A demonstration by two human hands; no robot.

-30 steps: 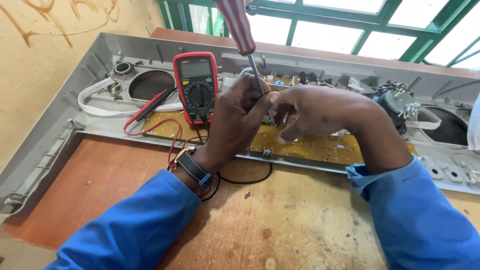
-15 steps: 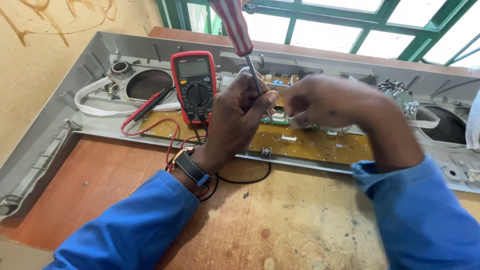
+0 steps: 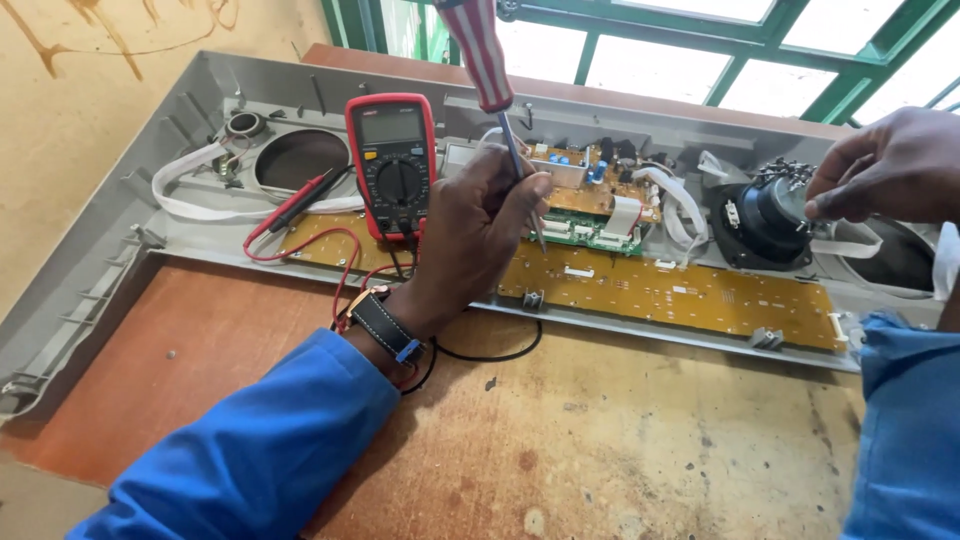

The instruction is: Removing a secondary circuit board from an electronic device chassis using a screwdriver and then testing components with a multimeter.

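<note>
a red multimeter [image 3: 392, 165] stood propped inside the grey casing [image 3: 190, 90], its red and black leads [image 3: 300, 205] trailing over the worn wooden table [image 3: 600, 440]. a white ribbon cable [image 3: 185, 185] curved beside a round opening [image 3: 300, 160]. green window bars [image 3: 740, 60] ran behind.

One screwdriver [image 3: 482, 55] with a red-and-white striped handle, one red multimeter [image 3: 392, 160] with two probe leads [image 3: 300, 205], one long yellow circuit board [image 3: 680, 290], one smaller green board [image 3: 590, 232], one black speaker [image 3: 765, 222], and one grey casing [image 3: 110, 260] lie on one table [image 3: 600, 440]. Two hands show: the left hand [image 3: 470, 235] and the right hand [image 3: 890, 165].
</note>
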